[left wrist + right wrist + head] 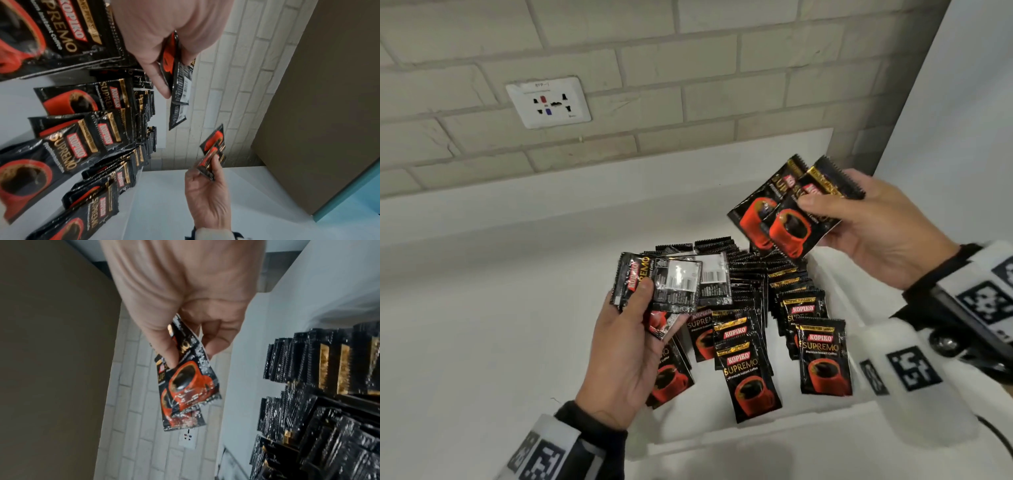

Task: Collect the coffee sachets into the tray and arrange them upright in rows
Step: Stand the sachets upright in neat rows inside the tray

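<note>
1. Both of my hands are raised over the tray, each gripping sachets. My left hand point(625, 356) has its thumb pressed on top of a small fan of coffee sachets point(674, 284), with the fingers curled underneath; most of these show their printed backs and barcodes, and one shows its front.
2. My right hand point(887, 233) pinches two overlapping sachets point(784, 219) between thumb and fingers, fronts toward me, red cups visible, their serrated top edges pointing up and away.
3. Seen from the right wrist, that pair point(185, 386) hangs below my thumb, one sachet slipped a little lower than the other.
4. Between and below my hands sits the white tray point(839, 291), with black sachets standing in rows point(750, 274), packed close toward the far end.
5. Nearer to me the front sachets lean back rather than standing straight; one point(825, 356) is below my right hand, another point(751, 380) is between my hands, and one point(671, 377) is partly hidden under my left palm.
6. Beyond my left hand, on the brick wall, is a white wall socket point(548, 102).
</note>
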